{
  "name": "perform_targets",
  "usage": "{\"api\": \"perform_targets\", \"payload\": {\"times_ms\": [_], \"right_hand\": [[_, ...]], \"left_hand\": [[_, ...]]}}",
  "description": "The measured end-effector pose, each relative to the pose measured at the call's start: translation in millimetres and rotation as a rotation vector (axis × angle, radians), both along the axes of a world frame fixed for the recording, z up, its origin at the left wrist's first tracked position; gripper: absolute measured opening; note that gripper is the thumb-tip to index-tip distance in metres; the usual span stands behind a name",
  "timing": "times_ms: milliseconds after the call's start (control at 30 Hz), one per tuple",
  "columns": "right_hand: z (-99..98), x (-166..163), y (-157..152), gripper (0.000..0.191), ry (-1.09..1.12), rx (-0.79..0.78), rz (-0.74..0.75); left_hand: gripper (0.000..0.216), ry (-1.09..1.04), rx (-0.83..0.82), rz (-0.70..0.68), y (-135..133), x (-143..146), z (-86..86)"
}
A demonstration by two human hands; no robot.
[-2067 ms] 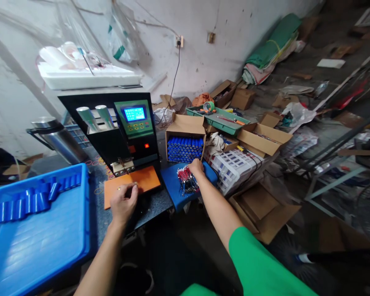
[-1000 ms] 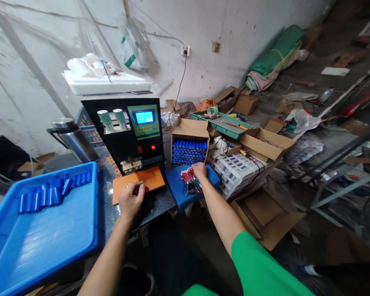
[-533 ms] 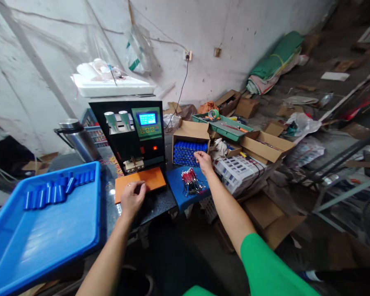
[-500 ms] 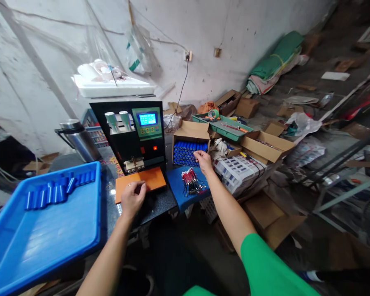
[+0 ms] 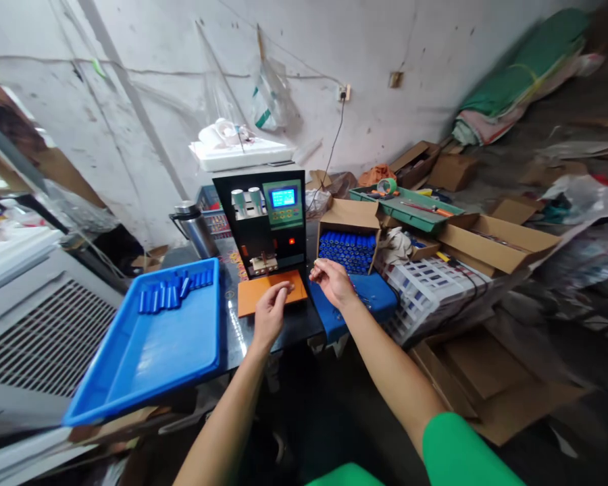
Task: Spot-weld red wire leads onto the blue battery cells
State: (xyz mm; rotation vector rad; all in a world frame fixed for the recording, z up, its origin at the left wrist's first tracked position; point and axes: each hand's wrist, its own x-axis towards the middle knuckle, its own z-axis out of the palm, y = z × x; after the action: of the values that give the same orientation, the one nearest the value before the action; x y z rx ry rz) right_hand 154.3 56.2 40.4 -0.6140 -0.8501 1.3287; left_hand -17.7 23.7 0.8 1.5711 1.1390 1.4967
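My left hand (image 5: 270, 312) hovers over the orange plate (image 5: 250, 297) at the foot of a black spot-welding machine (image 5: 228, 202). Its thumb and fingertips are pressed together; whatever lies between them is too small to make out. To its right, my right hand (image 5: 335, 282) is closed in a pinch, with a tiny pale bit at the fingertips that I cannot name. Behind this hand stands a cardboard box (image 5: 352, 210) packed with blue cylindrical battery cells (image 5: 348, 247). Below lies a blue cloth (image 5: 380, 300); my hand mostly hides the thin wires on it.
At left, a blue tray (image 5: 215, 337) holds several blue cells (image 5: 159, 297). A steel jug (image 5: 195, 229) stands behind it. To the right are a white plastic basket (image 5: 420, 293), a green tool tray (image 5: 410, 208) and open cartons (image 5: 486, 243).
My right hand has moved left, from in front of the cell box and wires toward my left hand. The view has swung left, so the scene sits farther right.
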Motion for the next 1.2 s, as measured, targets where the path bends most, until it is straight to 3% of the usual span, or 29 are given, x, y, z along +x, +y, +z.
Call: {"api": "perform_targets", "payload": {"times_ms": [167,267,367,533,767,867,1000,1200], "right_hand": [[-1.3,-30.7,-17.1,0.027,0.043,-0.046,0.038],[-2.0,-42.9,-24.4,0.029,0.040,-0.061,0.027],[-3.1,-52.7,-31.0,0.029,0.043,-0.076,0.034],[-6.1,-64.7,-37.6,0.029,0.051,-0.089,0.069],[-17.3,-68.1,-37.7,0.026,-0.001,-0.096,0.027],[-23.2,-63.1,-40.0,0.029,-0.161,-0.002,0.043],[-28.0,-58.3,-44.8,0.030,-0.372,0.110,0.213],[-36.3,-61.2,-47.5,0.025,-0.521,0.156,0.283]], "left_hand": [[0.026,0.059,0.166,0.220,-27.3,5.0,8.6],[0.019,0.188,0.232,0.210,-42.6,4.2,8.4],[0.019,0.220,0.188,0.200,-47.5,4.7,3.3],[0.022,0.084,0.084,0.236,-43.9,3.8,-5.8],[0.026,0.010,-0.011,0.144,-46.5,-9.0,-2.2],[0.031,-0.015,-0.095,-0.010,-48.6,-21.2,4.2],[0.038,-0.018,-0.207,-0.235,-50.0,-37.6,13.2],[0.038,0.100,-0.322,-0.231,-49.4,-54.7,12.9]]}}
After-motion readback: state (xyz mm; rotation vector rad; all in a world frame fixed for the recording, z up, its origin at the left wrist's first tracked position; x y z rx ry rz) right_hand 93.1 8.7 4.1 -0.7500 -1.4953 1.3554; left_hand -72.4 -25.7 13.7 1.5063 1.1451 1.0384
